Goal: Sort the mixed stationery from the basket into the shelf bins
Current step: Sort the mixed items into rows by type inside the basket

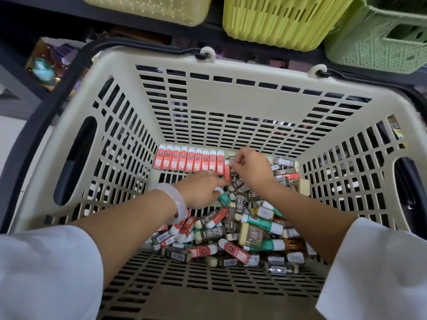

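Head view: early in the sort, with a tidy far-left row of red-sleeved erasers [188, 160] lined up inside the beige slatted plastic basket [231, 107], a loose heap of red, green and brown erasers [233, 232] left near and right. Right hand [250, 168] pinching a red eraser at the row's right end; left hand [201, 189], fingers curled, gripping a green-and-white eraser [223, 197]. Yellow-green shelf bins [282, 19] far above, contents hidden.

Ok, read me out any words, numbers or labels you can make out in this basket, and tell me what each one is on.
"2B": dark eraser sleeve in the middle of the pile.
"2B": dark eraser by the right wall.
"2B": dark eraser lower in the pile.
Red eraser row: print too small to read.
Barcodes: digits unreadable.
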Motion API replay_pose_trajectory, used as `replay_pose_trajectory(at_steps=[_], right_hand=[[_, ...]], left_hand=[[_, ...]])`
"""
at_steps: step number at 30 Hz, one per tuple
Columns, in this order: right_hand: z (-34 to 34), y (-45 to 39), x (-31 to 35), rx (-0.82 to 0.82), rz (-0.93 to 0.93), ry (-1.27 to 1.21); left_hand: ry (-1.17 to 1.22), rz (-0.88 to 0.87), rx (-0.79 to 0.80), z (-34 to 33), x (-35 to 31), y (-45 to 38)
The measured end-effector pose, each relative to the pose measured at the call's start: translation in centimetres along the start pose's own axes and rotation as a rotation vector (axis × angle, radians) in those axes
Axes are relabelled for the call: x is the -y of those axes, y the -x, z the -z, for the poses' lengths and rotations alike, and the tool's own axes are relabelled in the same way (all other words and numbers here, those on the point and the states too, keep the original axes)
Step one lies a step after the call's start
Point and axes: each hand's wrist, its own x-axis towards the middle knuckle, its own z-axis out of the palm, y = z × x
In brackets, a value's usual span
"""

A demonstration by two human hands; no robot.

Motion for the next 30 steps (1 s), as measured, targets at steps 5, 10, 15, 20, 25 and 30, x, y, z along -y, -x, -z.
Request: replay_pose_trajectory(at_steps=[5, 10, 15, 20, 25, 30], right_hand=[[0.6, 0.3, 0.1, 0.104, 0.072, 0.104], [0.3, 1.3, -0.3, 0.089, 0.237, 0.225], [0.6, 1.7, -0.9, 0.081, 0.334, 0.407], [-0.3, 1.9, 0.6, 0.119, 0.261, 0.295], [-0.1, 2.5, 1.3, 0.104, 0.138, 0.214], [-0.5, 3.3, 2.0, 0.032, 0.077, 0.232]], left_hand=[[-0.080, -0.029, -0.008, -0.1, -0.3, -0.2], [0.001, -0.019, -0.091, 0.6, -0.3, 0.1], [-0.218, -0.004, -0.173, 1.9, 0.0, 0.8], [-0.190, 0.078, 0.125, 3.1, 1.6, 1.7], [-0.208, 0.200, 0.334, 3.4, 3.2, 2.8], [-0.333, 0.239, 0.254, 2.4, 3.9, 2.8]])
